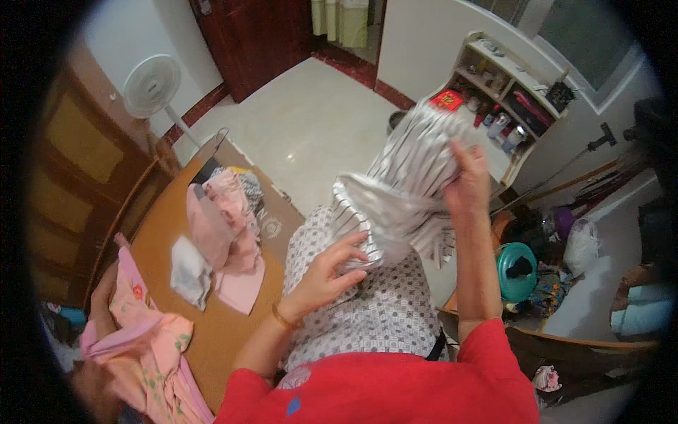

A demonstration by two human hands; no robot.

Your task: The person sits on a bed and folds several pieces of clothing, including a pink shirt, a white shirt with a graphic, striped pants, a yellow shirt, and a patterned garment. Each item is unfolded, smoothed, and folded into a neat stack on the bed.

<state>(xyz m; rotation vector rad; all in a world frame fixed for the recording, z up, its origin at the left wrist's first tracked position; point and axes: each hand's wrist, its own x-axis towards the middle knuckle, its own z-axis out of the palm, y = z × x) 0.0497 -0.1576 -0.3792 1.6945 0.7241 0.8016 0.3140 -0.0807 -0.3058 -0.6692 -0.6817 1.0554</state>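
Note:
A white garment with dark stripes [418, 159] hangs blurred above my lap, partly over the patterned trousers. My right hand [469, 177] grips its right side, raised higher than the left. Near the garment's lower left edge is my left hand [336, 265], its fingers bent around the striped fabric; how firmly they hold it is unclear. On the tan bed surface [159, 222] to the left lie a pile of pink clothes [228, 212] and a small folded white cloth [190, 271]. A pink and peach floral garment [153, 339] lies at the lower left.
A white standing fan [152, 85] is at the upper left, beyond a cardboard box [275, 212] at the bed's edge. A shelf unit [498, 90] with bottles stands at the upper right. At the right are a teal lidded container [515, 270] and a white plastic bag [581, 246].

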